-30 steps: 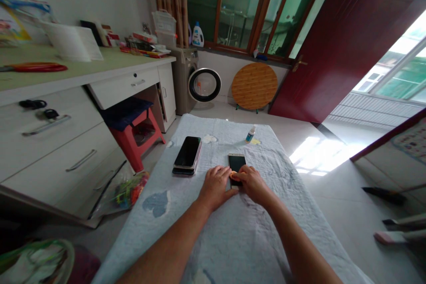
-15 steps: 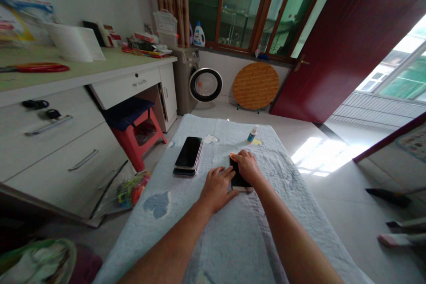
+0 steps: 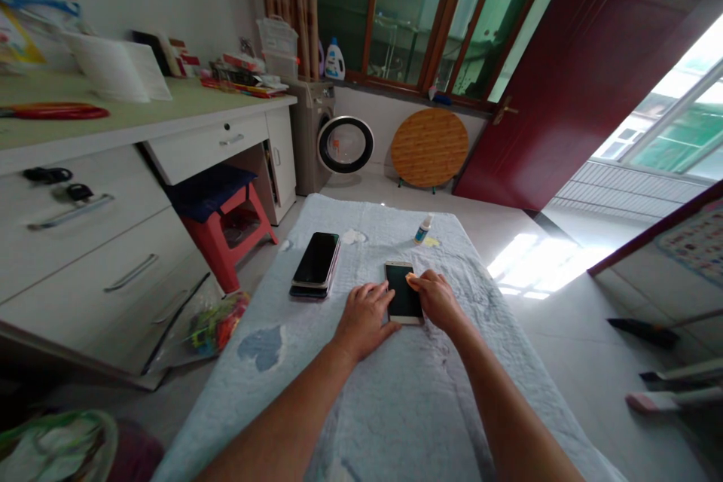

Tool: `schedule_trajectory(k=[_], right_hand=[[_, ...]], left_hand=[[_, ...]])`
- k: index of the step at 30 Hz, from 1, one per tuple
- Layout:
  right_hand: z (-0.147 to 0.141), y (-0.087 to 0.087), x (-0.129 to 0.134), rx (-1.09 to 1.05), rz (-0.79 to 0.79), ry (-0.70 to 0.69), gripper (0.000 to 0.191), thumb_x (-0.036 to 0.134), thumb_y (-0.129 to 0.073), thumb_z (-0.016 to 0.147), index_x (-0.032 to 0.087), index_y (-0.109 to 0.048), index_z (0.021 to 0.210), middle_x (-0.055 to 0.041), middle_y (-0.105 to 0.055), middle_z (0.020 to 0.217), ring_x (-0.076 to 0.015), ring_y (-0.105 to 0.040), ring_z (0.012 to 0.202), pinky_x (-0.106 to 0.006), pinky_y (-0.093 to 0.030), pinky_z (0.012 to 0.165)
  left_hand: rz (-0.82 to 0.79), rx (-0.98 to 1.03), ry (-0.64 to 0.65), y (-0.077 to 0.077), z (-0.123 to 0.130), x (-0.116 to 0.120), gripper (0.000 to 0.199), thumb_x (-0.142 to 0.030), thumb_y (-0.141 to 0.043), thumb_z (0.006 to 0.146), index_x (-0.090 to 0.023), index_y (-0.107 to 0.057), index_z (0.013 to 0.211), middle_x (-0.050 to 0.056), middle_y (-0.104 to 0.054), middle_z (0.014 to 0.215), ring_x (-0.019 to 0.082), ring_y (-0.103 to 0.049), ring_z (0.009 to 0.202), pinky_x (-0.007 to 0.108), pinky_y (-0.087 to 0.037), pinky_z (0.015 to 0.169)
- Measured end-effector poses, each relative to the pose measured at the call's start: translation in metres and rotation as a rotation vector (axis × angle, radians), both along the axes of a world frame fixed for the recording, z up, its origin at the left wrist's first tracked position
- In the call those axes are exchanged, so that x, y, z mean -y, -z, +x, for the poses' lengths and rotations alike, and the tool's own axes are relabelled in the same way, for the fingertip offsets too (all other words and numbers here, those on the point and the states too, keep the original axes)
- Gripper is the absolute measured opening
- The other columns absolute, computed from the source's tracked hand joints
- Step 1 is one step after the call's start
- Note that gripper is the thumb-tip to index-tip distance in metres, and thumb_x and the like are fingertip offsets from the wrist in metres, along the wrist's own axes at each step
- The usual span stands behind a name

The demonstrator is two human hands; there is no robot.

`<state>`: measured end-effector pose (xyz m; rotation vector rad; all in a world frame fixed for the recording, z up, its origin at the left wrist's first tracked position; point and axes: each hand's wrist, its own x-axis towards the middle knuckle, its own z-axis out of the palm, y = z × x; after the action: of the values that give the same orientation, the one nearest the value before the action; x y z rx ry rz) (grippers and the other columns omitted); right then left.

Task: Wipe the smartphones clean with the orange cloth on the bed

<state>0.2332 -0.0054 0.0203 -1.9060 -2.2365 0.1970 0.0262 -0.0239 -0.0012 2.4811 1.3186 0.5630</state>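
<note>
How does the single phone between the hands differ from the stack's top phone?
The single phone shows pale bands above and below its screen; the top phone looks mostly black in front. The left hand touches the single phone; no hand touches the top phone. Both screens face up and look dark.

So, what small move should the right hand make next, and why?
Probably slide the small orange piece down the phone: the right hand pinches it near the screen's upper right edge, the lower screen lies uncovered, and the left hand has its fingers at the phone's left edge, which may steady it.
</note>
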Motion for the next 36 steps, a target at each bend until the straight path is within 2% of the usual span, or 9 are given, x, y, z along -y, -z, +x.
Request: schedule_trajectory(k=[7,11,15,18,22,26,31,36], right_hand=[[0.003,-0.012,0.059,-0.085,-0.048,-0.101,0.032,0.018,-0.042,0.096,0.028,-0.070,0.107,-0.0048,-0.060,0.095,-0.0171,-0.050,0.085,-0.028,-0.035,0.079],[0.003,-0.015,0.073,-0.081,-0.066,-0.137,0.033,0.020,-0.040,0.097,0.030,-0.070,0.108,-0.0052,-0.060,0.096,-0.0168,-0.052,0.087,-0.028,-0.036,0.078],[0.004,-0.013,0.057,-0.068,-0.043,-0.105,0.033,0.020,-0.042,0.097,0.028,-0.072,0.107,-0.0058,-0.061,0.095,-0.0166,-0.052,0.085,-0.027,-0.036,0.077],[0.003,-0.007,0.030,-0.048,-0.013,-0.066,0.034,0.016,-0.044,0.094,0.026,-0.071,0.112,-0.0064,-0.061,0.095,-0.0164,-0.053,0.085,-0.026,-0.036,0.078],[0.000,0.000,-0.009,-0.016,0.026,0.002,0.035,0.022,-0.040,0.098,0.025,-0.071,0.114,-0.0069,-0.061,0.097,-0.0167,-0.053,0.087,-0.026,-0.035,0.079],[-0.007,0.003,-0.033,0.056,0.045,0.083,0.037,0.024,-0.039,0.098,0.027,-0.068,0.120,-0.0086,-0.061,0.103,-0.0189,-0.051,0.087,-0.028,-0.035,0.078],[-0.018,0.003,-0.031,0.019,0.065,0.057,0.036,0.021,-0.039,0.097,0.028,-0.069,0.116,-0.0079,-0.060,0.103,-0.0194,-0.049,0.089,-0.029,-0.034,0.081],[-0.027,-0.001,0.004,-0.028,0.045,-0.077,0.033,0.020,-0.044,0.095,0.028,-0.069,0.115,-0.0059,-0.059,0.099,-0.0180,-0.047,0.088,-0.029,-0.033,0.081]], left_hand=[[0.008,0.023,-0.005,0.000,0.001,0.001,0.059,-0.049,-0.067,0.082,-0.023,-0.053,0.133,0.007,-0.049,0.145,0.030,-0.043,0.129,0.047,-0.032,0.109],[0.006,0.023,-0.004,-0.002,0.001,0.001,0.059,-0.050,-0.066,0.082,-0.023,-0.053,0.134,0.007,-0.049,0.145,0.030,-0.043,0.129,0.048,-0.032,0.108],[-0.005,0.023,-0.003,-0.002,0.001,0.001,0.060,-0.048,-0.067,0.082,-0.024,-0.053,0.134,0.007,-0.048,0.146,0.030,-0.042,0.130,0.048,-0.032,0.109],[-0.015,0.023,-0.002,-0.001,0.000,0.001,0.061,-0.048,-0.067,0.081,-0.024,-0.053,0.134,0.006,-0.047,0.147,0.030,-0.041,0.131,0.048,-0.031,0.110],[-0.020,0.024,0.007,-0.001,0.000,0.000,0.061,-0.050,-0.066,0.081,-0.023,-0.052,0.135,0.006,-0.046,0.148,0.031,-0.040,0.131,0.048,-0.029,0.111],[-0.020,0.019,0.008,-0.001,-0.001,0.000,0.061,-0.051,-0.065,0.082,-0.024,-0.052,0.134,0.006,-0.046,0.148,0.031,-0.040,0.131,0.048,-0.028,0.111],[-0.031,0.022,-0.002,-0.004,0.000,0.001,0.066,-0.050,-0.063,0.083,-0.021,-0.044,0.140,0.009,-0.050,0.144,0.031,-0.041,0.130,0.046,-0.029,0.110],[-0.032,0.038,-0.017,-0.002,0.001,0.001,0.072,-0.050,-0.061,0.084,-0.021,-0.034,0.144,0.011,-0.053,0.138,0.029,-0.043,0.128,0.046,-0.030,0.108]])
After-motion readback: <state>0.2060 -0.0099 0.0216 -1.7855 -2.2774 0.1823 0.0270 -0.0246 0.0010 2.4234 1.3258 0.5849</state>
